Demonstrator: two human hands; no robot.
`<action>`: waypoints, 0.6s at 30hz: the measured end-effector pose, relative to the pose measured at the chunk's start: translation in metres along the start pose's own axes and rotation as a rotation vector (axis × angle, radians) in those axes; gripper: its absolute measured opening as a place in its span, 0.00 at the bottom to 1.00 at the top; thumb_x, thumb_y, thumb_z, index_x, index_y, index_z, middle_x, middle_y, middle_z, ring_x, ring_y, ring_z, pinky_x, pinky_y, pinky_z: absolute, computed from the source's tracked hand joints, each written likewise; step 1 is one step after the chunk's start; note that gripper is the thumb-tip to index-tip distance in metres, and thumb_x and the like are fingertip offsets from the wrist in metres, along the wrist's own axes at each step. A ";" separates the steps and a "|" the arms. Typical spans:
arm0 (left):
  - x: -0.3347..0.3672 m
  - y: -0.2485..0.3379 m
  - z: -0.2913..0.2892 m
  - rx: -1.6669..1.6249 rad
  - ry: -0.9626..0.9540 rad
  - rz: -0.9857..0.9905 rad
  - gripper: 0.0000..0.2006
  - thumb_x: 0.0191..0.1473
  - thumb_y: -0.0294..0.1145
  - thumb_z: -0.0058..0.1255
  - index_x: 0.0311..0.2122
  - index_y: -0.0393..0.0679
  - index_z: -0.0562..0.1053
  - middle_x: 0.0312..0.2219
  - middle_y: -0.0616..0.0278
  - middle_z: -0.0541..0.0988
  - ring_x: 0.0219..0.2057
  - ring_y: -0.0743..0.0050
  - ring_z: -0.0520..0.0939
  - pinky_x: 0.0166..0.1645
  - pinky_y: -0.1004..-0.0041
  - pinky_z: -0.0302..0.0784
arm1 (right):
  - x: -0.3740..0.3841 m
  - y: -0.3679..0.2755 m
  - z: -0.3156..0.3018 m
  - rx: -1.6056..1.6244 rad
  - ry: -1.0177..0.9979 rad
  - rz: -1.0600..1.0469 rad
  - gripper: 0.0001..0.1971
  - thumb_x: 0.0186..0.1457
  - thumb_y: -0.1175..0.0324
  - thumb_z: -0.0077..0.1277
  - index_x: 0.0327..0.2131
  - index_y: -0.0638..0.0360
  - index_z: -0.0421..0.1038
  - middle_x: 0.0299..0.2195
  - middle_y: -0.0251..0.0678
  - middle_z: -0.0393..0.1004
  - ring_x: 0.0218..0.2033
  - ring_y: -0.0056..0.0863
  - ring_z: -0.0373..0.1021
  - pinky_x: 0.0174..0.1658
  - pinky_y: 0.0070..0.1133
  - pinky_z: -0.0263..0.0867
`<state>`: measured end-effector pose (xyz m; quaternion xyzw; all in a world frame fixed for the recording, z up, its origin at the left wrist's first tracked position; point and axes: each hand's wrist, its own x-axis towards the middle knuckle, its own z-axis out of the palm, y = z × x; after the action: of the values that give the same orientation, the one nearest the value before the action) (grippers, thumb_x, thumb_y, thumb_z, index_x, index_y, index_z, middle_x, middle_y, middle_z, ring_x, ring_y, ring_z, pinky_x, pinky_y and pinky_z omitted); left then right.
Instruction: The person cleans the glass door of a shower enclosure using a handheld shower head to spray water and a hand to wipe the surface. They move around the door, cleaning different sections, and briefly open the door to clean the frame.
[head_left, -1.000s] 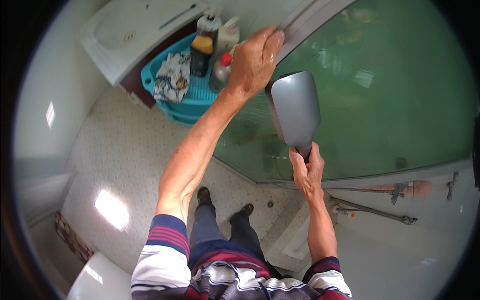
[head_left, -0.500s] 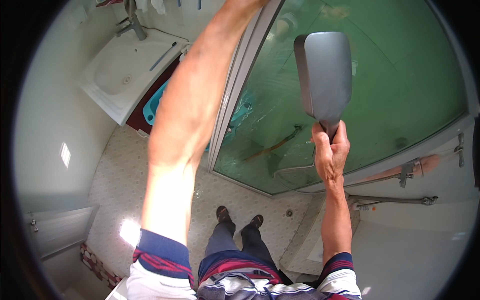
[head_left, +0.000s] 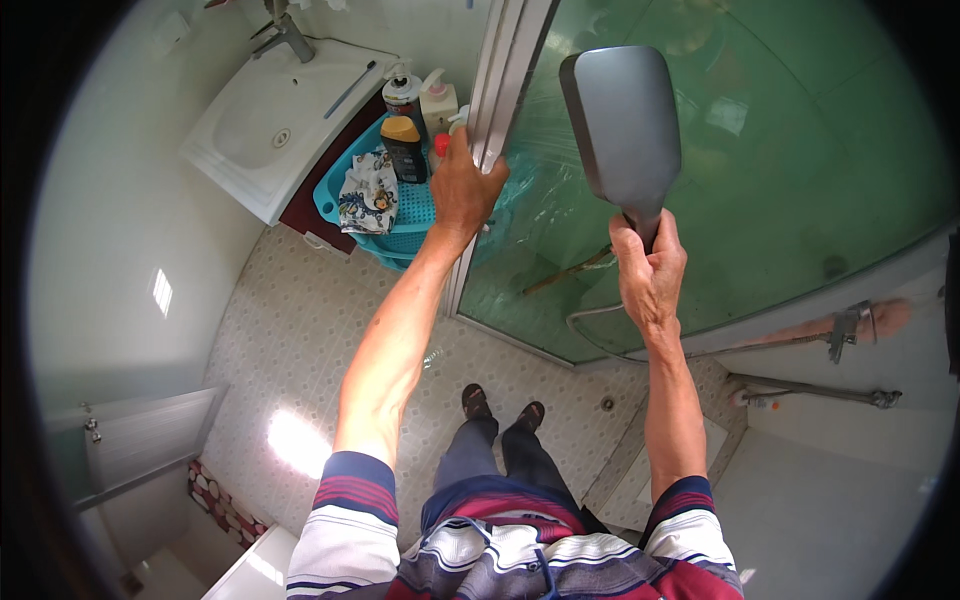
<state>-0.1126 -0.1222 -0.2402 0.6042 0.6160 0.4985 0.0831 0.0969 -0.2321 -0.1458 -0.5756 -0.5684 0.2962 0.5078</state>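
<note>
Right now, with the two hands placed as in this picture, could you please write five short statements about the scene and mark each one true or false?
1. The right hand grips a grey paddle-shaped tool by its handle. True.
2. A thin blue stick lies on the edge of the white sink. True.
3. The left hand is nearer to the sink than to the metal frame. False: it is right at the frame.
4. A patterned cloth lies on the turquoise basket. True.
5. The green-tinted glass panel is left of the sink in this view. False: it is to the right.
</note>
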 end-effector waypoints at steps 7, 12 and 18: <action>0.054 0.036 -0.023 -0.093 -0.064 0.142 0.24 0.44 0.37 0.59 0.43 0.32 0.66 0.29 0.36 0.78 0.33 0.32 0.79 0.37 0.51 0.75 | -0.008 -0.006 -0.005 -0.036 0.032 -0.078 0.14 0.51 0.66 0.54 0.37 0.66 0.69 0.20 0.29 0.69 0.20 0.15 0.62 0.26 0.17 0.61; 0.127 0.102 -0.058 -0.199 0.074 0.179 0.24 0.46 0.41 0.55 0.43 0.31 0.69 0.26 0.43 0.78 0.29 0.48 0.80 0.37 0.59 0.75 | -0.021 0.001 -0.007 0.001 -0.003 -0.058 0.13 0.52 0.66 0.54 0.39 0.65 0.69 0.21 0.29 0.69 0.21 0.15 0.62 0.26 0.17 0.62; 0.069 0.030 -0.018 -0.161 -0.070 0.143 0.35 0.47 0.55 0.60 0.44 0.29 0.68 0.37 0.38 0.79 0.40 0.47 0.82 0.42 0.61 0.77 | -0.041 0.021 -0.021 -0.026 -0.028 0.052 0.14 0.52 0.66 0.54 0.39 0.65 0.70 0.20 0.29 0.69 0.20 0.15 0.62 0.25 0.17 0.61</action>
<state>-0.1232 -0.0812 -0.1753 0.6550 0.5261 0.5296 0.1171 0.1169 -0.2730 -0.1685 -0.5926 -0.5639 0.3099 0.4846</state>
